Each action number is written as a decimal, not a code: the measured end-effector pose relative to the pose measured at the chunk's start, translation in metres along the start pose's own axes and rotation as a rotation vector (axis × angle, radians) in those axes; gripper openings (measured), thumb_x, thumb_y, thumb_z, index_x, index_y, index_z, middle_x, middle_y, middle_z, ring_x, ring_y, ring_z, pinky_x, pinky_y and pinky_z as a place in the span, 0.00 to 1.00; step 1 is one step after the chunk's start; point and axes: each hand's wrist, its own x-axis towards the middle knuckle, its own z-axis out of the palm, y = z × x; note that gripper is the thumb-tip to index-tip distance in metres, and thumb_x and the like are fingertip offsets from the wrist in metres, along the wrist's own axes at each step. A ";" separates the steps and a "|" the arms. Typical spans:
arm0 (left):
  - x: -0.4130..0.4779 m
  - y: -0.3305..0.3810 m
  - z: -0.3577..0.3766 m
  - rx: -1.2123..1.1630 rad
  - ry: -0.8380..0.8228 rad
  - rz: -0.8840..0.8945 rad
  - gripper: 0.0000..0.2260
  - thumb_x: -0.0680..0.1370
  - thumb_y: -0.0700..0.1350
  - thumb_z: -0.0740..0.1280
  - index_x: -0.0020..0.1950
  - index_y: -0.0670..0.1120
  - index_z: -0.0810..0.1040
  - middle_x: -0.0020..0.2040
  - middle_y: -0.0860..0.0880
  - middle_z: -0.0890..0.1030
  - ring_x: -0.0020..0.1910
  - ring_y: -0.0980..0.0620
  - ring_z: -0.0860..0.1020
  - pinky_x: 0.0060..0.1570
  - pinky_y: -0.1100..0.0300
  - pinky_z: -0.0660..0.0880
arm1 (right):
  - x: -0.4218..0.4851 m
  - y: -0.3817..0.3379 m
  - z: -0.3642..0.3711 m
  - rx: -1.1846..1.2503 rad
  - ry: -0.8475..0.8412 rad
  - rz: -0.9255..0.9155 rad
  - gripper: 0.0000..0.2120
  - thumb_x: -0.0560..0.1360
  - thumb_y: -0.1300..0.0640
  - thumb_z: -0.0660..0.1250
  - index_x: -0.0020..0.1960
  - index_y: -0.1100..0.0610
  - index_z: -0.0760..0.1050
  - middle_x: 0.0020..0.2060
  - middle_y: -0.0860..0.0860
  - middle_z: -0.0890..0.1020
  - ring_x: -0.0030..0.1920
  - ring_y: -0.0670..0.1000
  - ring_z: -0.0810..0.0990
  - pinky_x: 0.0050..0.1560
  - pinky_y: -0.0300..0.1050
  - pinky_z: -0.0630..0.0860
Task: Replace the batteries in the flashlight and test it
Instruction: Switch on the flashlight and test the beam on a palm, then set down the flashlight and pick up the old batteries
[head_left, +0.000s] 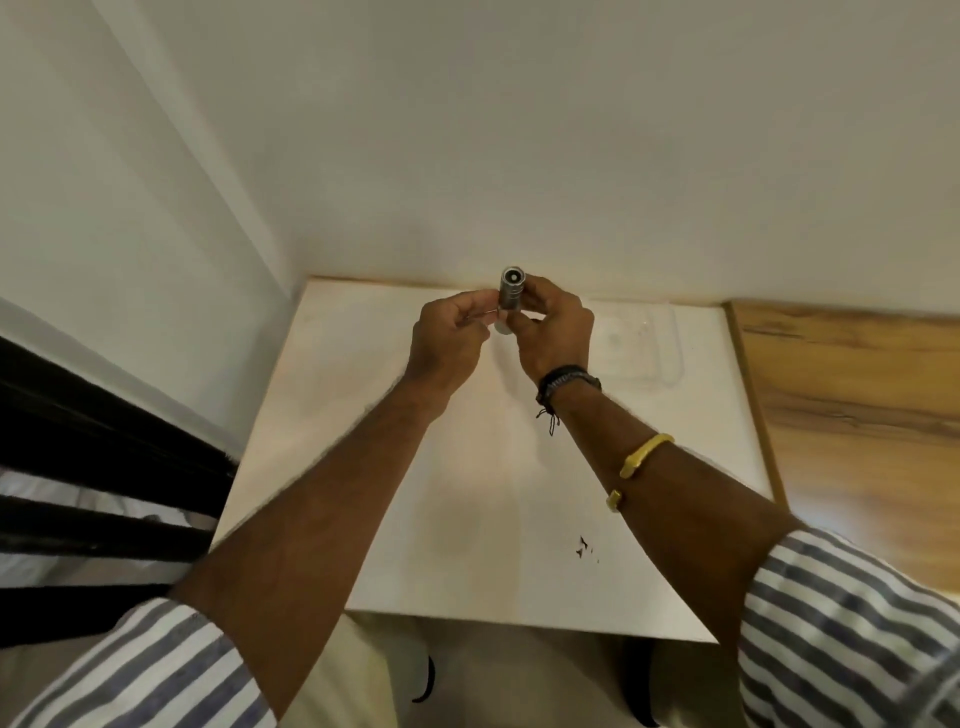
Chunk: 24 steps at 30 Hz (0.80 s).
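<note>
The small silver cylindrical metal flashlight (511, 293) is held upright over the far edge of the white tabletop (467, 493), 1 end turned up toward the camera. The right hand (553, 332) grips its barrel to steady it, while the left hand (449, 338) pinches its lower part, probably so the 2 hands can twist against each other

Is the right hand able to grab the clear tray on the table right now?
Probably not yet: the right hand grips the flashlight. The clear tray lies close beside it, nothing between.
</note>
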 end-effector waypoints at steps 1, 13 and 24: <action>0.006 -0.001 -0.001 0.014 -0.003 0.006 0.20 0.77 0.30 0.60 0.64 0.46 0.81 0.58 0.50 0.84 0.59 0.54 0.82 0.64 0.49 0.77 | 0.005 0.002 0.004 -0.001 -0.001 0.002 0.21 0.71 0.69 0.73 0.62 0.56 0.83 0.53 0.51 0.87 0.54 0.49 0.85 0.58 0.40 0.80; 0.041 -0.016 -0.004 0.050 -0.017 0.017 0.20 0.77 0.31 0.61 0.64 0.46 0.81 0.60 0.49 0.84 0.60 0.54 0.81 0.65 0.50 0.76 | 0.030 0.017 0.027 -0.062 0.005 -0.016 0.20 0.73 0.64 0.74 0.65 0.55 0.81 0.53 0.52 0.88 0.54 0.51 0.85 0.60 0.46 0.79; 0.017 -0.012 0.003 0.073 0.092 -0.046 0.16 0.79 0.38 0.66 0.67 0.44 0.78 0.63 0.48 0.82 0.62 0.51 0.79 0.65 0.53 0.76 | 0.018 0.004 0.007 -0.008 0.033 0.097 0.19 0.74 0.64 0.74 0.64 0.57 0.80 0.55 0.53 0.86 0.54 0.49 0.85 0.61 0.45 0.80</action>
